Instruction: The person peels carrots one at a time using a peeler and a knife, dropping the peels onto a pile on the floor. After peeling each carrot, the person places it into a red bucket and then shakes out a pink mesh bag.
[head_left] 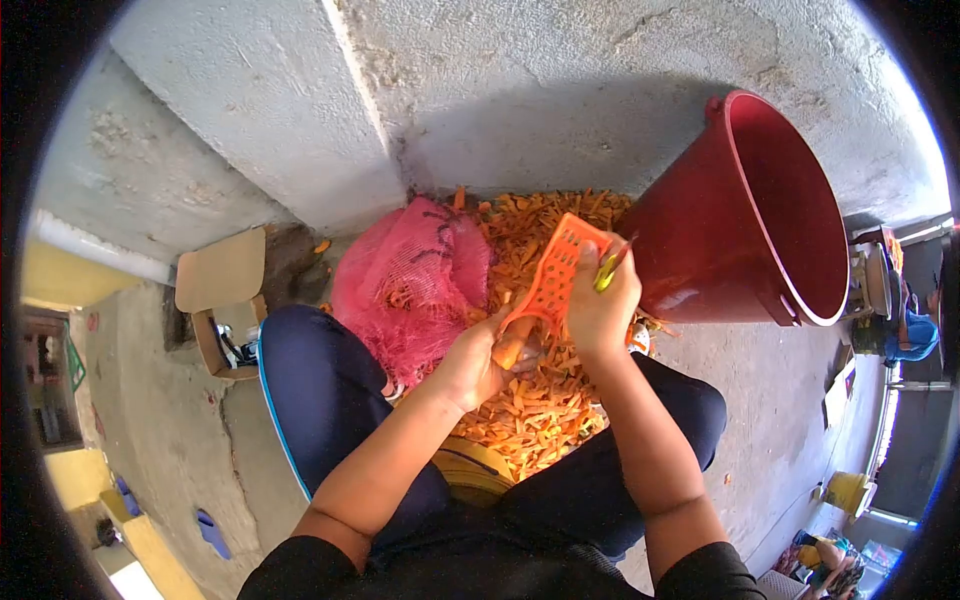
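My left hand (475, 365) is closed round a carrot (510, 350), whose orange end shows between the fingers. In my right hand (603, 305) is a small tool with a yellow-green handle (607, 272); its working end is hidden. An orange perforated plastic piece (553, 275) stands up between both hands, its right side against my right fingers and its lower end at the left fingertips. Beneath the hands spreads a heap of orange peelings (545, 420), reaching back to the wall. A pink mesh sack (415, 275) lies left of the heap.
A large dark red bucket (690, 220) lies tilted at the right, mouth facing right. Behind everything rises a rough grey wall (500, 90). An opened cardboard box (225, 340) sits on the left. Near my lap is a yellow rim (475, 460). Blue slippers (212, 535) lie farther left.
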